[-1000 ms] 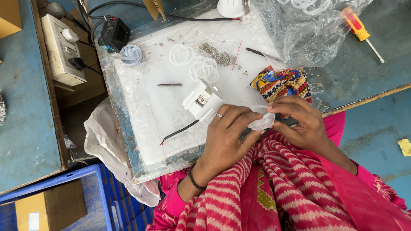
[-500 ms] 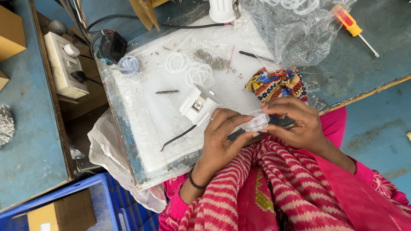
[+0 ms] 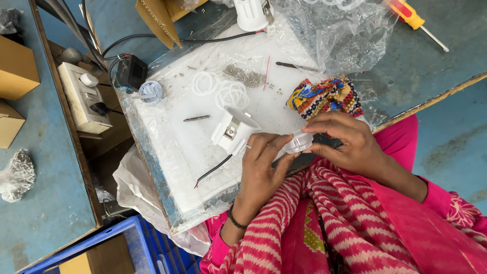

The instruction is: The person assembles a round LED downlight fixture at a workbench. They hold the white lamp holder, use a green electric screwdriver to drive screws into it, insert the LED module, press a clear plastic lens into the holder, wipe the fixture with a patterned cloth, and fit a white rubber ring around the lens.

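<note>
My left hand (image 3: 261, 172) and my right hand (image 3: 347, 144) meet at the near edge of a white work pad (image 3: 172, 147). Together they pinch a small white plastic part (image 3: 298, 142), held over a dark tool (image 3: 304, 158) that lies under my fingers. Just left of my left hand stands a white lamp housing (image 3: 234, 130) with a metal clip and a black wire (image 3: 213, 171) trailing from it. Several white rings (image 3: 219, 89) lie further back on the pad.
A colourful cloth (image 3: 324, 96) lies by my right hand. Behind are loose screws (image 3: 244, 76), a clear plastic bag (image 3: 340, 30), a red-and-yellow screwdriver (image 3: 413, 21), another white housing (image 3: 251, 12). At left are a switch box (image 3: 81, 96), cardboard boxes (image 3: 15, 68), a blue crate (image 3: 116, 248).
The view has shifted a little. My hands stay together on the white part, turning it slightly; the lamp housing sits in the same place.
</note>
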